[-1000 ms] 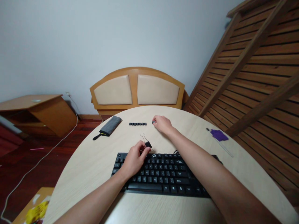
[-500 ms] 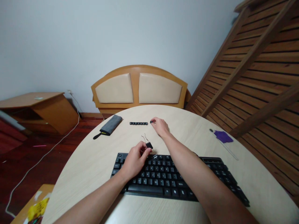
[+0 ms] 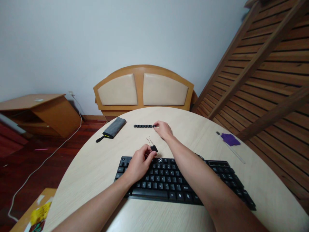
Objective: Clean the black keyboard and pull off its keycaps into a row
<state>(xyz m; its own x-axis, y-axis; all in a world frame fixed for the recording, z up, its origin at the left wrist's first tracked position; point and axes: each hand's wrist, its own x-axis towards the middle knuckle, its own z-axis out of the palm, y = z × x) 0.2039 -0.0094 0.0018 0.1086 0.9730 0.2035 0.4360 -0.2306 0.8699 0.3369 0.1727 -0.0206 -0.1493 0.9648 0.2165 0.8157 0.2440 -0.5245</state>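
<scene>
My left hand is closed around a keycap puller, a small black block with thin wire prongs pointing away from me. It is held over the upper edge of a black keyboard. Farther out, my right hand pinches a small black keycap at the right end of a straight row of keycaps. The pinched one sits very close to the row; whether they touch is hard to tell. My right forearm crosses above the keyboard and hides part of its keys.
On the round table, a grey pouch with a black strap lies at the far left. A purple cloth and a thin brush lie at the right. Beyond the table stands a padded headboard.
My right hand has shifted slightly left, bringing its keycap closer to the end of the row. My left hand keeps the puller in about the same place.
</scene>
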